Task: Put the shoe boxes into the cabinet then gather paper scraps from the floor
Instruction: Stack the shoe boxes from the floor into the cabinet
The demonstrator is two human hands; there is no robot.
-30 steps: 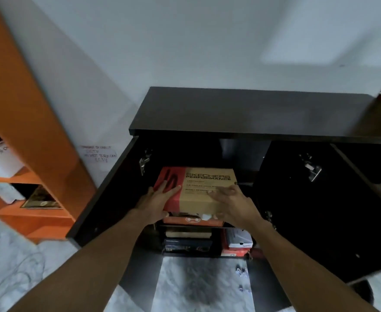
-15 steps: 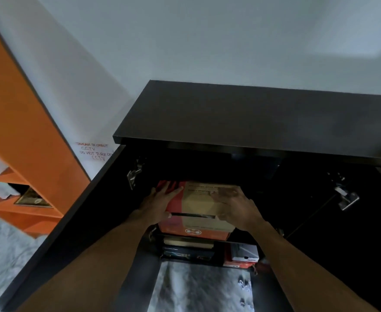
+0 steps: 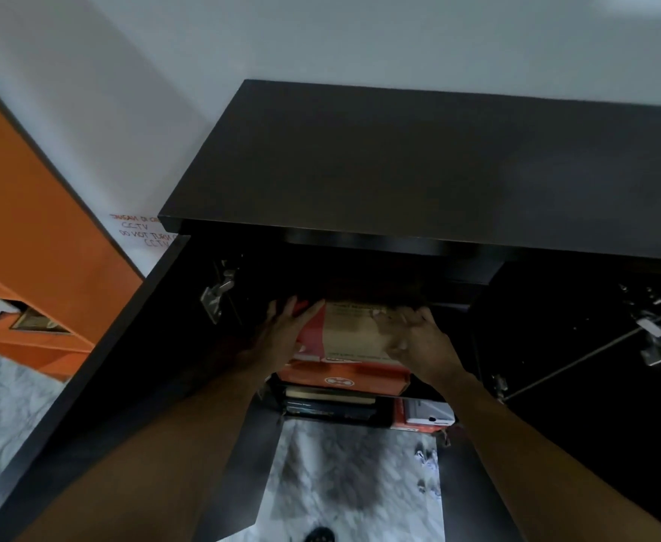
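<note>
Shoe box (image 3: pixel 354 334): where is it relative to the cabinet (image 3: pixel 418 170)?
— Partway inside the cabinet, just under its top, stacked on an orange box (image 3: pixel 344 379). Its near end pokes out toward you.
— Hands?
— Your left hand (image 3: pixel 282 336) is flat, fingers straight, pressing the box's red left end. Your right hand (image 3: pixel 414 340) lies on the right top corner, fingers a bit bent. Grasping or only pushing, can't tell.
— Step?
— Looks like step one, seating the shoe box inside the cabinet. Nearly done, I'd say, not finished.
— Next?
— Push it straight back till it sits flush over the orange box. Push evenly from both sides so it doesn't skew or drag the orange box along. Then let go and pull both hands out of the cabinet.
— Scraps?
— Not started, by my read. Small white bits (image 3: pixel 427 459) on the floor (image 3: pixel 340 471) just in front of the cabinet could be the paper scraps, but they're too small to be sure.
</note>
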